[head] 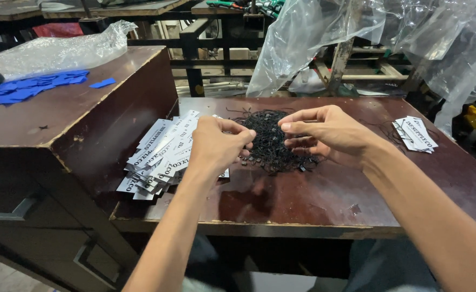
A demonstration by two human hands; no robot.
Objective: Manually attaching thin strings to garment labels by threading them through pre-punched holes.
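A tangled pile of thin black strings (270, 141) lies in the middle of a dark brown table (313, 200). My left hand (216, 145) hovers at the pile's left edge, fingers pinched together on a strand. My right hand (324, 132) is over the pile's right side, thumb and forefinger pinching what looks like the same thin string. A loose heap of white printed tags (159, 157) lies just left of my left hand. A small stack of the same tags (414, 134) rests at the table's right.
A taller brown cabinet (81, 119) adjoins on the left, carrying blue paper pieces (29, 87) and a clear plastic bag (54, 51). Clear plastic sheeting (324, 32) hangs behind the table over wooden frames.
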